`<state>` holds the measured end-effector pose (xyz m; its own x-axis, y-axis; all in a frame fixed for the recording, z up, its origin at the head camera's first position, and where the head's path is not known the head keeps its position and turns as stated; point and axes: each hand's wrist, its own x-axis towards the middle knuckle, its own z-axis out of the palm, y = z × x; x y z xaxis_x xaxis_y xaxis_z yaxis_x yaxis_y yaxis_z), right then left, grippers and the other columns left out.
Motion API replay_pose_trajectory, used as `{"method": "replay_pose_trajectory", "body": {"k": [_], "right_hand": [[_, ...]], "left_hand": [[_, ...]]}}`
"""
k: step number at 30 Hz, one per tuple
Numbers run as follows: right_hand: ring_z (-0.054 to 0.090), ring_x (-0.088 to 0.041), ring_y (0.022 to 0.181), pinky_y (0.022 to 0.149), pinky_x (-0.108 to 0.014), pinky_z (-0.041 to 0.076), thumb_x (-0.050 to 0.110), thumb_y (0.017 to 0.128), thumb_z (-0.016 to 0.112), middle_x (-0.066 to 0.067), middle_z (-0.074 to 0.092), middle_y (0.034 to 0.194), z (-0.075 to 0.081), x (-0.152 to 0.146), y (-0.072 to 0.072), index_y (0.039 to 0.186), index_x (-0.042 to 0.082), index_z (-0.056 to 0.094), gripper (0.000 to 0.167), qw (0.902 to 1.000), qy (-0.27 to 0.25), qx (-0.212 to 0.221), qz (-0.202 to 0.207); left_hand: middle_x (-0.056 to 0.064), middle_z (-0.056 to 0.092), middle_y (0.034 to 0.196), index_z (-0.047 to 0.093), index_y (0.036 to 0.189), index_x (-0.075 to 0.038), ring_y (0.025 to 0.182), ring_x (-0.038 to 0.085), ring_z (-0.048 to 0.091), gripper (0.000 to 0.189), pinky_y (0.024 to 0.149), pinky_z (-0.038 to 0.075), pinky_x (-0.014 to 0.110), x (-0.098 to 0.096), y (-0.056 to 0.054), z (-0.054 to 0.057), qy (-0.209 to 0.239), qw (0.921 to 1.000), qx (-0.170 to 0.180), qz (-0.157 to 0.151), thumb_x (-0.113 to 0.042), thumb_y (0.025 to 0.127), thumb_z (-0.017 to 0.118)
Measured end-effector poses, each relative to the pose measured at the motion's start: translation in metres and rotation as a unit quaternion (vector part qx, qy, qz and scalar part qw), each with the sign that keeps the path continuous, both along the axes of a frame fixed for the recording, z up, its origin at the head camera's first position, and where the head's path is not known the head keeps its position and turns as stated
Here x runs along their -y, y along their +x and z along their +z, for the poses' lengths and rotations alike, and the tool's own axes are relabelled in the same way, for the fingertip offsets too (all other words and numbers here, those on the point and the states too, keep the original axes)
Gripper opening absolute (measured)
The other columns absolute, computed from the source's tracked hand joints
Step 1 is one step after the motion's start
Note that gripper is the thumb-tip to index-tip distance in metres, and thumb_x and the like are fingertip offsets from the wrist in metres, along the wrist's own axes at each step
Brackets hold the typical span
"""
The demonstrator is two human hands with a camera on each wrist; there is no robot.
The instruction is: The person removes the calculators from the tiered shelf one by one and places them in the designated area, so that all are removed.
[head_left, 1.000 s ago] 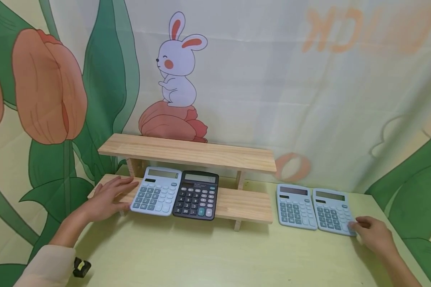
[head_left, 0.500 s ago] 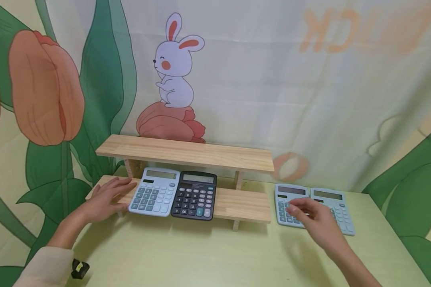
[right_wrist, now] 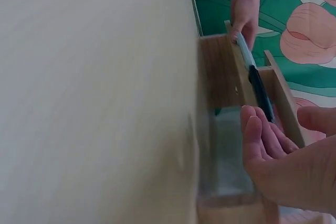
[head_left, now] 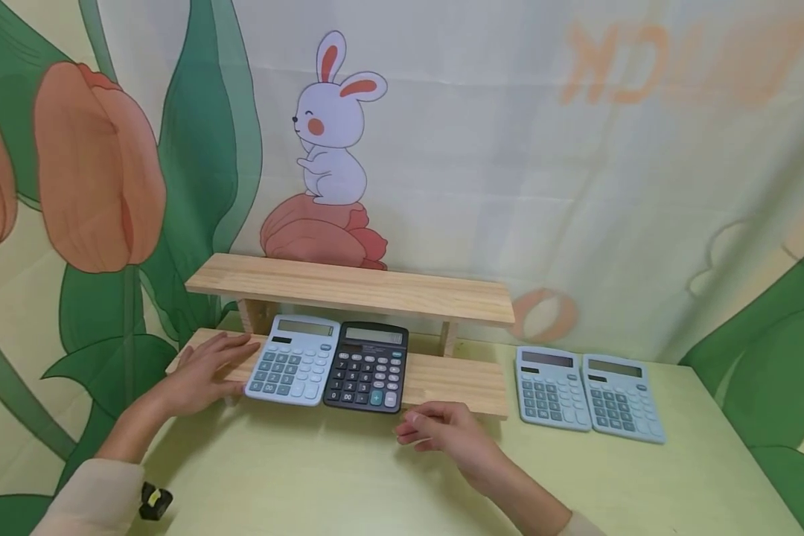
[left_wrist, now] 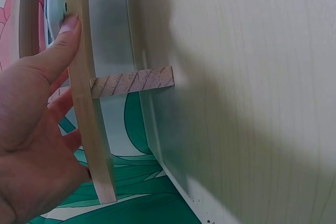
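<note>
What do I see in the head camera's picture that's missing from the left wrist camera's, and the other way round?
Only the head view shows the right hand, the dark calculator, the pair of light-blue calculators to the right of the shelves, and the printed rabbit.

Only the left wrist view shows the diagonal marks on a leg under the lower shelf.

Both show that shelf, the left hand at it, the light-blue calculator by its thumb, the tabletop and green printed leaves.
</note>
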<state>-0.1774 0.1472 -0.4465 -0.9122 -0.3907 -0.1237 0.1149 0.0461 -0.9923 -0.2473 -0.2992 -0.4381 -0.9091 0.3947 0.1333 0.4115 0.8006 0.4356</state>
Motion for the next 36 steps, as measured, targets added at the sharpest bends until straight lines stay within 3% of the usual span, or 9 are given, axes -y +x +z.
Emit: {"method": "replay_pose_trajectory", "body": {"k": [6, 17, 25, 36], "right_hand": [[0.077, -0.032, 0.105, 0.093, -0.041, 0.061, 0.023, 0.108, 0.064, -0.025, 0.076, 0.113, -0.011, 0.021, -0.005, 0.126, -0.012, 0.066, 0.039, 0.9983, -0.035, 0.042, -0.021], [0.079, -0.030, 0.099, 0.084, -0.034, 0.062, 0.024, 0.110, 0.060, -0.024, 0.077, 0.109, -0.016, 0.038, -0.008, 0.123, -0.011, 0.066, 0.038, 0.9956, -0.062, 0.057, -0.039], [0.079, -0.027, 0.094, 0.086, -0.037, 0.062, 0.021, 0.110, 0.060, -0.022, 0.078, 0.106, -0.020, 0.030, -0.006, 0.122, -0.015, 0.067, 0.039, 0.9970, -0.054, 0.050, -0.025], [0.079, -0.031, 0.096, 0.088, -0.043, 0.062, 0.016, 0.110, 0.059, -0.024, 0.078, 0.105, -0.017, 0.003, 0.013, 0.115, -0.015, 0.069, 0.033, 0.9998, -0.007, 0.019, -0.005]], "left_hand": [[0.024, 0.037, 0.165, 0.052, 0.156, -0.008, 0.152, 0.058, 0.019, 0.072, 0.108, 0.004, 0.088, 0.000, -0.001, -0.002, 0.000, 1.0000, 0.000, 0.006, -0.032, 0.094, 0.080], [0.024, 0.037, 0.165, 0.052, 0.157, -0.008, 0.152, 0.058, 0.019, 0.071, 0.109, 0.003, 0.087, -0.002, 0.002, 0.000, 0.000, 1.0000, 0.002, 0.007, -0.031, 0.095, 0.080], [0.024, 0.038, 0.164, 0.053, 0.156, -0.008, 0.151, 0.059, 0.021, 0.072, 0.108, 0.005, 0.088, -0.003, 0.001, 0.000, 0.000, 1.0000, -0.003, 0.003, -0.035, 0.095, 0.080], [0.024, 0.038, 0.165, 0.052, 0.157, -0.008, 0.151, 0.059, 0.021, 0.071, 0.108, 0.005, 0.088, -0.001, 0.000, -0.001, 0.000, 1.0000, -0.003, 0.003, -0.031, 0.095, 0.080]]}}
